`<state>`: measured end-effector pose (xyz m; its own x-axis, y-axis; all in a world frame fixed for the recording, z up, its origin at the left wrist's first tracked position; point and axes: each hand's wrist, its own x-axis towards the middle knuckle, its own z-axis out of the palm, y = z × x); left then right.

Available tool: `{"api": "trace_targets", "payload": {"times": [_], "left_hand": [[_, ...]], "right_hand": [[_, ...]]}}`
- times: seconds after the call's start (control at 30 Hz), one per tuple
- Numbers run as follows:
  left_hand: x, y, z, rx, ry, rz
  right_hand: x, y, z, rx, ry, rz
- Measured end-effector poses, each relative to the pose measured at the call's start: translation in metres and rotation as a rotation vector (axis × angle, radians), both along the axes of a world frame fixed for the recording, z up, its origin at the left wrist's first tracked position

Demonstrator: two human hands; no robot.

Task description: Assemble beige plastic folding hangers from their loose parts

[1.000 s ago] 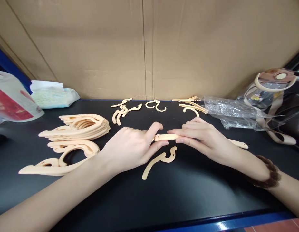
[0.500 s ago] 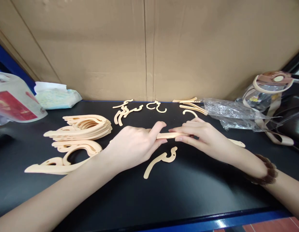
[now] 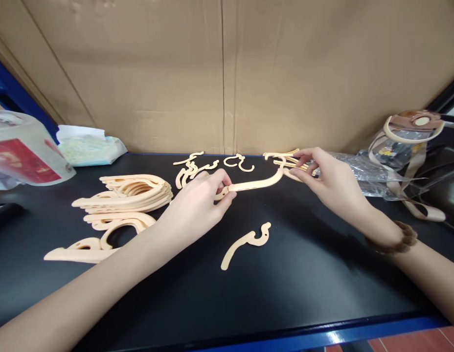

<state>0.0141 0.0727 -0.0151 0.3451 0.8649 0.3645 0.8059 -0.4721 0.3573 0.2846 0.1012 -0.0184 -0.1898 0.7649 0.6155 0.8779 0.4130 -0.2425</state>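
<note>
Holding a pale hanger (image 3: 258, 184) just right of the frame's centre, above the bench (image 3: 285, 303). Pinching its left end between thumb and fingertips with the left hand (image 3: 199, 200), and gripping its right part, close beside the hook, with the right hand (image 3: 328, 181). Showing a slim, smooth-looking bar between the hands, curving up at its right toward the hook.

Looking like plastic, so probably feeling light and fairly stiff, perhaps flexing a little along the slender bar. Probably turning loosely at the joint, so calling for support on both sides. Likely slipping somewhat on the smooth face, so asking for a firm thumb-and-finger pinch rather than a palm hold. Best taking hold of the flat bar near its end and of the part by the joint, sparing the thin hook any twisting, as probably being weakest there.

Also showing a loose curved piece (image 3: 236, 247) at the lower centre, lying flat and well apart from the hands, probably needing a fingertip lift at the edge. Showing folded hangers (image 3: 135, 195) in a nested pile at the left of the frame, probably tending to catch on one another.
</note>
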Motion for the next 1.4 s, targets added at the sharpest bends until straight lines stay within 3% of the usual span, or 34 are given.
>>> {"api": "trace_targets", "payload": {"times": [0.1, 0.23, 0.33, 0.47, 0.67, 0.8, 1.03, 1.2, 1.4], "left_hand": [[0.000, 0.002, -0.003, 0.017, 0.057, -0.095], [-0.001, 0.002, -0.003, 0.170, 0.131, -0.193], [-0.003, 0.002, 0.000, 0.304, 0.101, -0.143], [-0.004, 0.002, 0.003, 0.386, -0.084, -0.014], [0.004, -0.004, -0.001, 0.187, -0.312, -0.263], [0.008, -0.012, 0.000, 0.104, -0.334, -0.313], [0.013, -0.019, 0.001, -0.118, -0.598, -0.441], [0.017, -0.018, 0.000, -0.240, -0.757, -0.365], [0.012, -0.002, 0.002, -0.244, -1.096, 0.025]], "right_hand": [[0.003, 0.003, 0.001, -0.058, -0.085, -0.086], [0.001, 0.000, 0.004, -0.010, -0.143, -0.033], [0.001, 0.000, 0.003, 0.034, -0.176, 0.033], [0.001, 0.000, -0.002, -0.012, -0.181, 0.012], [-0.003, -0.004, -0.001, -0.095, -0.115, -0.112], [-0.006, -0.007, -0.001, -0.170, -0.099, -0.087], [-0.019, -0.018, -0.006, -0.232, -0.107, -0.017], [-0.021, -0.023, -0.005, -0.162, -0.089, 0.015], [-0.022, -0.030, -0.002, -0.081, -0.148, 0.191]]}}
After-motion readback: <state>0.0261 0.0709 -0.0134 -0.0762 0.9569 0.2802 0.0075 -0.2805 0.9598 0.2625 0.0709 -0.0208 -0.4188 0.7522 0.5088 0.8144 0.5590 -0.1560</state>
